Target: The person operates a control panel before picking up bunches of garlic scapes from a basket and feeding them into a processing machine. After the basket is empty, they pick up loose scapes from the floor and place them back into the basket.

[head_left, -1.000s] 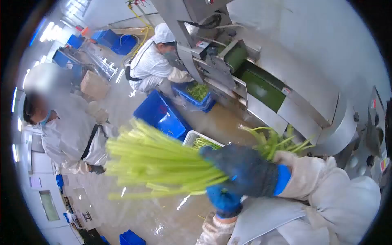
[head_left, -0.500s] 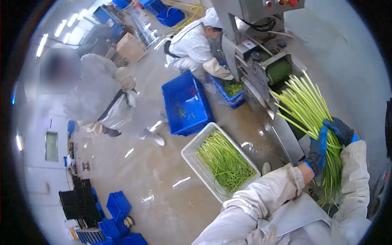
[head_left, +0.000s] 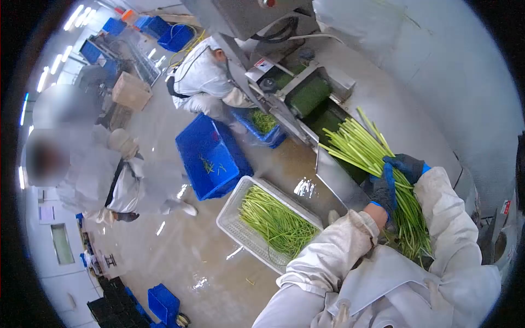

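Both my hands grip one thick bundle of long green stalks, which look like garlic scapes (head_left: 363,145). My left hand (head_left: 383,192), in a blue and dark grey glove, is closed around the near side of the bundle. On the far side my right hand (head_left: 406,167), gloved alike, is wrapped over it. The pale cut ends point up and left above the metal chute (head_left: 342,177) of a machine. Thin lower ends hang down by my apron (head_left: 383,279). A green belt roller (head_left: 310,99) sits at the chute's upper end.
A white basket (head_left: 235,227) of similar stalks stands on the wet floor, left of my arm. Behind it are a blue crate (head_left: 191,177) with scraps and a smaller blue crate (head_left: 273,139) of cut greens. A co-worker (head_left: 205,71) crouches there; another person (head_left: 98,175) stands left.
My view has swung right, so the machine and crates appear farther left. The bundle has tipped lower, its cut ends now over the chute. Both hands keep their hold.
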`<state>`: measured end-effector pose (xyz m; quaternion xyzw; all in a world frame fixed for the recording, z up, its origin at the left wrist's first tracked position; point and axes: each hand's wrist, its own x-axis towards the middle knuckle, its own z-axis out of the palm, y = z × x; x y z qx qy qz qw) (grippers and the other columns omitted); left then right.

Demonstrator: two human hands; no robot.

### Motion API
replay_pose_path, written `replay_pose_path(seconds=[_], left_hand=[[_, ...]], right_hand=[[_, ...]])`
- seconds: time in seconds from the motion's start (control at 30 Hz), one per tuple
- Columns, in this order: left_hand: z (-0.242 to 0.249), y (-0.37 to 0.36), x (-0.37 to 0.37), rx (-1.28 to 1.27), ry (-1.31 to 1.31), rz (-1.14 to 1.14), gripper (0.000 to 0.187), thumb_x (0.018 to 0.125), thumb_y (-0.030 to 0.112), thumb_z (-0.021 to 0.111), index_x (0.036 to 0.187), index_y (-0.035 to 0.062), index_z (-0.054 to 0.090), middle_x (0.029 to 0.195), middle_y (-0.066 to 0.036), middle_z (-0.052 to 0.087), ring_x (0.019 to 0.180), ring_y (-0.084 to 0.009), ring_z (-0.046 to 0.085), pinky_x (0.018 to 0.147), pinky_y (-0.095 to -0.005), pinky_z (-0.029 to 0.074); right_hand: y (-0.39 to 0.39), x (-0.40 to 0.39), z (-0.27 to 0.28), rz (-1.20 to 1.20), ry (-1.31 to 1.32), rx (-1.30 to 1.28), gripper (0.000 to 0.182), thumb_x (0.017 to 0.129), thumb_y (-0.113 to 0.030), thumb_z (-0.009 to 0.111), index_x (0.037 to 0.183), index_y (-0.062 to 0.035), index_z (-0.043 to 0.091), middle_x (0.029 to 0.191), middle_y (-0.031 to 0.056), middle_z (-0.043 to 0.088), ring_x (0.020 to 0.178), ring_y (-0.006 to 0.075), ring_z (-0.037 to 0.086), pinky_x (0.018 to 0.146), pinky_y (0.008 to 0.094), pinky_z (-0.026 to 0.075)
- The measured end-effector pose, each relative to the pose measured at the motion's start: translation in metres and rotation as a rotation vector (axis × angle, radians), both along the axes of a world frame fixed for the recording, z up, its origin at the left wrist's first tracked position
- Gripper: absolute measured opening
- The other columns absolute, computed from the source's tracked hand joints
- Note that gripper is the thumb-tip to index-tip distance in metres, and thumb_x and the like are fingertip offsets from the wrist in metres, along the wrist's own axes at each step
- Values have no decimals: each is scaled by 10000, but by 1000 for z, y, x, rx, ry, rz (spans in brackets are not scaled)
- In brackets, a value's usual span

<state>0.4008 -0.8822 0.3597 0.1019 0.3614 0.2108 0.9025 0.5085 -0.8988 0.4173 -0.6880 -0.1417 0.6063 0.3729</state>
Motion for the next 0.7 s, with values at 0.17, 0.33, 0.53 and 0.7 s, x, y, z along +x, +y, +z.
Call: replay_pose_path(seconds=[0.17,0.33,0.53,0.7], left_hand=[[11,9,-8,-9,40,-92,370,890,309,531,1183,92,466,1005,-83,579,863,-208,578,710,-358,500],[-19,-2,-3,329,306,-164,389,878,298,553,1175,64,462,1002,-81,576,850,-204,577,713,-347,496],[17,26,-31,76,37,-121,386,889,346,518,1165,77,498,1044,-75,578,877,-215,576,790,-357,486],[4,50,-26,-132,-160,108,517,910,456,410,1214,46,492,1123,-101,569,990,-228,559,849,-343,475]], right_hand=[[-5,11,-19,221,-289,51,456,866,-404,553,1021,20,618,895,117,653,787,166,580,736,335,466],[-9,-1,-4,188,-254,40,469,880,-400,521,1060,27,599,946,124,648,829,171,578,777,335,454],[1,-15,-42,148,-511,125,486,869,-407,514,1107,14,569,990,197,627,870,275,598,806,382,447],[65,-24,-38,477,-903,-102,532,826,-496,522,1064,-23,572,1012,246,597,957,392,570,826,441,444]])
